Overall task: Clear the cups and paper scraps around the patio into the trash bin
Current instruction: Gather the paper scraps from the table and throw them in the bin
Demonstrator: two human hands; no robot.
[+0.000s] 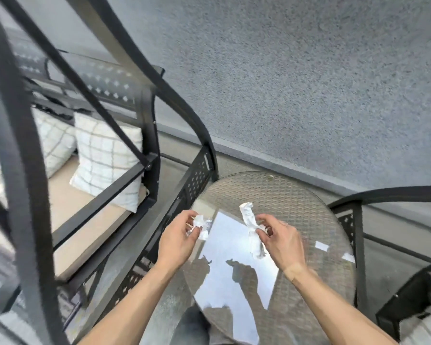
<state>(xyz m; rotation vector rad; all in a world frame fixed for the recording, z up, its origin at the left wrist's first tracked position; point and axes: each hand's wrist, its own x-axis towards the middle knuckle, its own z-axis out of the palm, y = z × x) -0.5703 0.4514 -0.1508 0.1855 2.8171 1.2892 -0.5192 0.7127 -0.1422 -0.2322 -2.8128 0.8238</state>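
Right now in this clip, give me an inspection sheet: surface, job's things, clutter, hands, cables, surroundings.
Surface: round glass-topped wicker table, reflecting sky.
Job's things: crumpled paper scrap held by the left hand; twisted paper scrap pinched by the right hand. No cups or trash bin seen.
Clutter: nothing seen.
Hands: both above the table, each holding paper.
Cables: nothing seen.
Surroundings: black metal swing bench with checked pillows on the left, stucco wall behind, a metal chair on the right.

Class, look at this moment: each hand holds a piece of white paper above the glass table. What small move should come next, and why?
Probably carry both pieces away toward the trash bin, which is not in view. The left hand already grips a crumpled scrap and the right hand pinches a twisted strip, both lifted off the glass table.
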